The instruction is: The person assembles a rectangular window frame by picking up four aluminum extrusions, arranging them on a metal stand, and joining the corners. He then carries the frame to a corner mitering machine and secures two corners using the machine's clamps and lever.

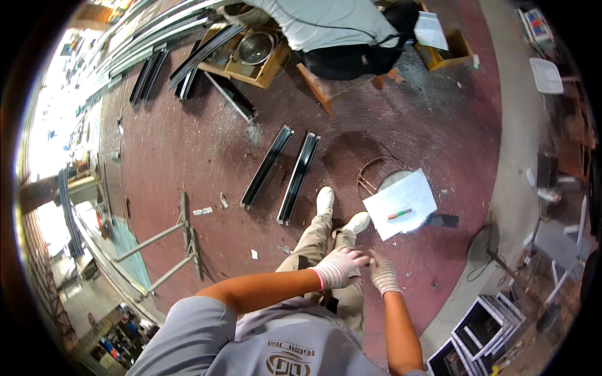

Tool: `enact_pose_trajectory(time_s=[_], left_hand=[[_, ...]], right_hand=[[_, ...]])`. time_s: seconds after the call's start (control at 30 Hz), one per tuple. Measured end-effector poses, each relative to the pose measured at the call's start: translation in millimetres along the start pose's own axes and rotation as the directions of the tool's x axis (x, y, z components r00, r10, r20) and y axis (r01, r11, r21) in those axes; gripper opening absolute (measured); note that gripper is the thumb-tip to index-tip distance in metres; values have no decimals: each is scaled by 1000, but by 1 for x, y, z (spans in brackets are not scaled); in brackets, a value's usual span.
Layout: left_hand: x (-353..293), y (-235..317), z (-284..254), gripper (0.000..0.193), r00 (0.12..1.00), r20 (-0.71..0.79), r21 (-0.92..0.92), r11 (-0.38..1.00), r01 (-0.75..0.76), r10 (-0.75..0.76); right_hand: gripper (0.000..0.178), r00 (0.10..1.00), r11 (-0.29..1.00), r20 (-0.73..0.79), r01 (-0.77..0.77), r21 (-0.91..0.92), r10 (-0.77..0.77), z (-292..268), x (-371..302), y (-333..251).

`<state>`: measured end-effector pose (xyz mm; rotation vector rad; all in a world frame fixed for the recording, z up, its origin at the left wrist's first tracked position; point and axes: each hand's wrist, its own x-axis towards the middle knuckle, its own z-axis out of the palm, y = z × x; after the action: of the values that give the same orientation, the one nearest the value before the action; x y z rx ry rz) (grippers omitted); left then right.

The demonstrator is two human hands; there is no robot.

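Observation:
My left hand (339,268) and my right hand (383,276) are close together in front of my body, both in pale striped gloves with bare fingertips. The left hand's fingers reach toward the right hand, slightly bent and apart. On the right hand the fingers point up and inward, a little blurred. Nothing shows in either hand, and I cannot tell whether the fingertips touch. Just beyond them, a white sheet of paper (411,194) covers part of a round stool (394,180). A green-and-orange pen (400,214) lies on the sheet.
Two dark metal profiles (298,178) lie on the red floor (207,156) ahead of my shoes. A seated person (345,31) works at the far side, near a wooden crate (260,69). A metal stand (183,250) is at left, stacked frames (480,332) at lower right.

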<state>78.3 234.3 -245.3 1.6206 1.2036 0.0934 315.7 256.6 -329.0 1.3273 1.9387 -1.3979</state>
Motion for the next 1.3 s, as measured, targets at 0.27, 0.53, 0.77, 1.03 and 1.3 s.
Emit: enact_pose_trajectory(time_s=[0.27,0.53,0.77,1.03,1.3], left_hand=[[-52,-121,97,81,735,151,-94,731,676,-661],[-51,-158,154,90,628,208,-241,583,776,-750],[-47,-162,169,87,631,103,-227,600,767,-769],[-40,-165,158,84,643,143,-112,633,766,-752],[-25,-165,143,76,645,167,16,656,754,-746]], right_hand=[[74,800,825,-281,-409,391,530,0,78,99],[86,576,742,-476,-582,332,664,-18,180,100],[83,653,884,-615,-432,176,442,-4,206,133],[73,700,895,-559,-325,305,444,-2,200,163],[63,734,907,-535,-303,292,418,-8,192,158]])
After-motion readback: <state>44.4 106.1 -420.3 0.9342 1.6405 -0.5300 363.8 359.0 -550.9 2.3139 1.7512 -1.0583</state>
